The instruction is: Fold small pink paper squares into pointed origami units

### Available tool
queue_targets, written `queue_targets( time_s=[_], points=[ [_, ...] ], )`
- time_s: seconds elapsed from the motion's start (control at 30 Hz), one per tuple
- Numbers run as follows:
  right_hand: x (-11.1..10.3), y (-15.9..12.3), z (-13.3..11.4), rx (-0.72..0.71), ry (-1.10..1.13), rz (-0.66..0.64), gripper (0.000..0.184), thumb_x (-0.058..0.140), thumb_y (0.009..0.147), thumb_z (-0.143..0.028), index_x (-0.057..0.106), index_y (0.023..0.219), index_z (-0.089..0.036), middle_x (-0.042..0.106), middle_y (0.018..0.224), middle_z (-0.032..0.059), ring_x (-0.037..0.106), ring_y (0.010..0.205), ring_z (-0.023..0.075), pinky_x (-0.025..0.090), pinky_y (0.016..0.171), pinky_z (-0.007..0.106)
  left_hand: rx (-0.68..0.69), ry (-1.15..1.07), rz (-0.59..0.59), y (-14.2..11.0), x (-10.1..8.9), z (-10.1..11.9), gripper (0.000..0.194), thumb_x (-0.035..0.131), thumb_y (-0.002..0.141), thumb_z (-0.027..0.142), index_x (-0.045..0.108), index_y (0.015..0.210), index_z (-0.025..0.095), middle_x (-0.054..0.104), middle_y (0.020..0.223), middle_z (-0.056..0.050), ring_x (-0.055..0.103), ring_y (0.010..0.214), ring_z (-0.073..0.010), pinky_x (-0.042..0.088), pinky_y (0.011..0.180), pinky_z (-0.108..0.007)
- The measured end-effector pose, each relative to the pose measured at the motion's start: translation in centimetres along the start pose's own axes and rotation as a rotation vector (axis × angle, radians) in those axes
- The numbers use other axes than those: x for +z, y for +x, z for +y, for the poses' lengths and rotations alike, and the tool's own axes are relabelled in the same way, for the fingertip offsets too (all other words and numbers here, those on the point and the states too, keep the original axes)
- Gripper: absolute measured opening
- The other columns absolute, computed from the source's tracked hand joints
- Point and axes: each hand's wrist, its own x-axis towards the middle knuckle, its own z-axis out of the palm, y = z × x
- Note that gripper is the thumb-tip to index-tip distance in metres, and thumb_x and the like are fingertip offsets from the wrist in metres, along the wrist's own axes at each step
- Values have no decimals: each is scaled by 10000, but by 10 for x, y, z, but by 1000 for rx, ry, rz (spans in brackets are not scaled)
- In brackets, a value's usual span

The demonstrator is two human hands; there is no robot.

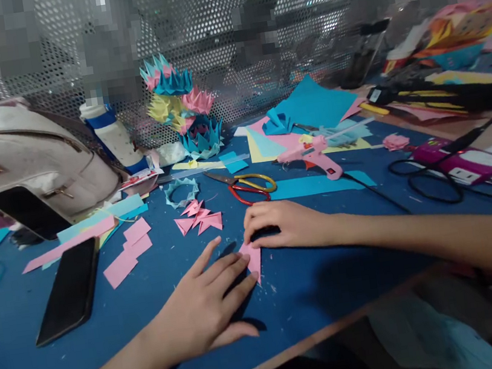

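Note:
A small folded piece of pink paper (255, 262) lies flat on the blue tabletop between my hands. My left hand (211, 299) is open, fingers spread, with some fingertips pressing on the paper's left edge. Curled over the paper's top end is my right hand (285, 223), thumb and fingers closed on it. Just beyond, several folded pink paper points (199, 218) sit in a loose group beside a light-blue paper ring (182, 192). Red-and-yellow-handled scissors (251, 188) lie behind my right hand.
Pink paper rectangles (127, 253) and a black phone (69, 292) lie left; another phone (29, 212) leans on a white backpack (25, 148). A pink glue gun (310, 156) with its cord lies right. Behind stand a bottle (114, 136) and a folded-paper stack (200, 136).

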Motion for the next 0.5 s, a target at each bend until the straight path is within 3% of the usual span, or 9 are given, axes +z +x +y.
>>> queue_targets(
  time_s=[0.1,0.2,0.33,0.5],
  points=[
    [-7,10,-15,184,-31,-89,157,725,871,-242,696,1016,-192,643,1025,23,603,894,152,407,694,236,30,-23,-15,1,-1,1,656,316,1053,589,532,1414,86,632,1359,-163,569,1300,-303,188,1231,-590],
    [-14,21,-26,258,-71,-188,185,741,847,-255,661,998,-185,628,1026,18,584,883,147,358,649,226,61,-41,-36,2,-3,1,662,323,1055,585,519,1419,68,574,1441,-160,518,1359,-285,206,1243,-534],
    [-19,31,-28,237,-88,-295,128,739,842,-240,655,902,-165,619,930,14,557,850,143,343,646,226,75,-61,-66,2,-3,0,663,356,1056,573,470,1451,54,525,1489,-166,459,1418,-275,271,1227,-512],
    [-20,41,-25,190,30,-326,60,703,814,-108,677,852,-147,651,768,-20,590,726,109,371,627,209,62,-72,-97,0,-3,0,676,327,1059,581,441,1478,63,546,1469,-166,492,1391,-285,317,1201,-515]
  ],
)
